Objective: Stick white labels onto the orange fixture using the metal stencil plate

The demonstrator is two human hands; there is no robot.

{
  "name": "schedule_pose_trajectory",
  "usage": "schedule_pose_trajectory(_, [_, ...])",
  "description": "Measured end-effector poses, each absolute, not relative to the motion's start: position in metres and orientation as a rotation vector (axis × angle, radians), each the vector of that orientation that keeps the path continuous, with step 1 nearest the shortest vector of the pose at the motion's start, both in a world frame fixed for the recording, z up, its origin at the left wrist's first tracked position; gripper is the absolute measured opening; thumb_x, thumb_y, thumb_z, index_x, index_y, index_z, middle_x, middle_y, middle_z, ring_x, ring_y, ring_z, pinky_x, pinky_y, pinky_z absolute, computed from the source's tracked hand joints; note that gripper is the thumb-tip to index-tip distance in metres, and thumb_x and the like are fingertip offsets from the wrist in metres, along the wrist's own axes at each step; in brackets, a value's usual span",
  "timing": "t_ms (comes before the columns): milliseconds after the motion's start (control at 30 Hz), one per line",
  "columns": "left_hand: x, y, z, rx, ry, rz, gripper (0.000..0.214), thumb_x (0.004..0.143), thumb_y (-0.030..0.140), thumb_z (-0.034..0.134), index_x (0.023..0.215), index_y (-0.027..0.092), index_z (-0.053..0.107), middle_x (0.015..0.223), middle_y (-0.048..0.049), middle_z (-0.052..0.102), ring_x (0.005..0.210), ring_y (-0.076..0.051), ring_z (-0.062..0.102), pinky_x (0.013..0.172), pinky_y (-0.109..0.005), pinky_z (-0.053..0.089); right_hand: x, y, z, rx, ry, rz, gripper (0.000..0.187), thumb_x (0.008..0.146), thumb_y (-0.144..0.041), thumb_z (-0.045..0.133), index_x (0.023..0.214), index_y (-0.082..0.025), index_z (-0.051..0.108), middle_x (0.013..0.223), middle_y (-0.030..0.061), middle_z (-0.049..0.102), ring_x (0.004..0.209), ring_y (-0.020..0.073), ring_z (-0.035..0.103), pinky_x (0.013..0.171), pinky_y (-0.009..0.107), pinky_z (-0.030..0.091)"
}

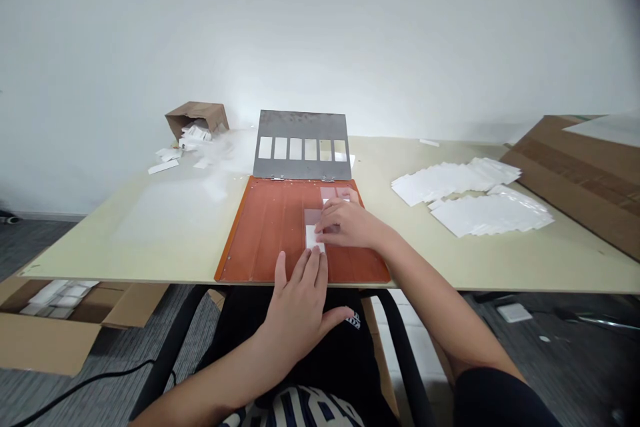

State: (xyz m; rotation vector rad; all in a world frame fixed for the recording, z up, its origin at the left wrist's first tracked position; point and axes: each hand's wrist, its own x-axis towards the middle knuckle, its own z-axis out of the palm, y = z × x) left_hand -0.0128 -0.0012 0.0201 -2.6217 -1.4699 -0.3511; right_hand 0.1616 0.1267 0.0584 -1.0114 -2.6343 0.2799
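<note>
An orange-red board [270,233] lies flat at the table's front edge, with a hinged grey metal plate [303,121] raised at its far side. Rectangular windows run in a row across the plate. On the board rests a white card [312,237] with a clear film strip [313,215] at its far end. My left hand [303,310] is open, its fingertips touching the near end of the card. My right hand [350,221] bends over the card from the right, thumb and fingers closed on its edge. Another clear strip [327,193] is partly hidden behind my right hand.
Fanned stacks of white sleeves [455,180] lie on the right, before a large cardboard box [580,180]. At back left a small tipped carton [220,117] spills white pieces [196,133]. An open box [50,340] stands on the floor at left.
</note>
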Motion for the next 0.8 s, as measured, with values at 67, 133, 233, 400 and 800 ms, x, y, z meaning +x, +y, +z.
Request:
schedule_pose_trajectory(67, [-0.0127, -0.0009, 0.0196, -2.627, -1.481, -0.341, 0.084, 0.092, 0.070, 0.017, 0.145, 0.010, 0.042, 0.151, -0.0156, 0.041, 0.136, -0.032, 0.044, 0.114, -0.062, 0.024, 0.1616, 0.1268, 0.0581, -1.011, -2.635, 0.282, 0.019, 0.088, -0.038, 0.064, 0.079, -0.027, 0.077, 0.086, 0.0000, 0.076, 0.095, 0.0230, 0.062, 0.097, 0.047, 0.021])
schedule_pose_trajectory(133, [-0.0126, -0.0007, 0.0196, -2.634, -1.486, -0.333, 0.084, 0.092, 0.070, 0.018, 0.145, 0.010, 0.041, 0.152, -0.0152, 0.040, 0.136, -0.032, 0.044, 0.114, -0.062, 0.024, 0.1619, 0.1272, 0.0578, -1.007, -2.638, 0.283, 0.018, 0.088, -0.038, 0.064, 0.079, -0.027, 0.077, 0.086, 0.0004, 0.076, 0.095, 0.0231, 0.062, 0.097, 0.047, 0.022])
schedule_pose_trajectory(233, [-0.0123, -0.0011, 0.0202, -2.641, -1.497, -0.321, 0.084, 0.091, 0.071, 0.020, 0.146, 0.011, 0.041, 0.152, -0.0146, 0.040, 0.136, -0.033, 0.044, 0.113, -0.062, 0.026, 0.1624, 0.1276, 0.0578, -1.000, -2.641, 0.280, 0.020, 0.088, -0.038, 0.063, 0.079, -0.027, 0.077, 0.087, 0.0005, 0.076, 0.093, 0.0223, 0.062, 0.095, 0.046, 0.023])
schedule_pose_trajectory(400, [-0.0116, -0.0020, 0.0201, -2.649, -1.532, -0.303, 0.085, 0.091, 0.071, 0.018, 0.147, 0.011, 0.038, 0.153, -0.0133, 0.039, 0.137, -0.033, 0.043, 0.111, -0.063, 0.028, 0.1629, 0.1281, 0.0569, -1.005, -2.639, 0.291, 0.021, 0.089, -0.038, 0.063, 0.079, -0.026, 0.077, 0.084, 0.0014, 0.075, 0.092, 0.0231, 0.061, 0.094, 0.046, 0.023])
schedule_pose_trajectory(800, [-0.0132, -0.0029, 0.0227, -2.639, -1.542, -0.311, 0.085, 0.092, 0.071, 0.015, 0.146, 0.011, 0.040, 0.151, -0.0155, 0.042, 0.134, -0.032, 0.044, 0.104, -0.060, 0.036, 0.1608, 0.1352, 0.0484, -1.268, -2.525, 0.017, 0.031, 0.098, -0.037, 0.045, 0.108, -0.025, 0.073, 0.110, 0.0090, 0.066, 0.102, 0.0264, 0.051, 0.088, 0.044, 0.025])
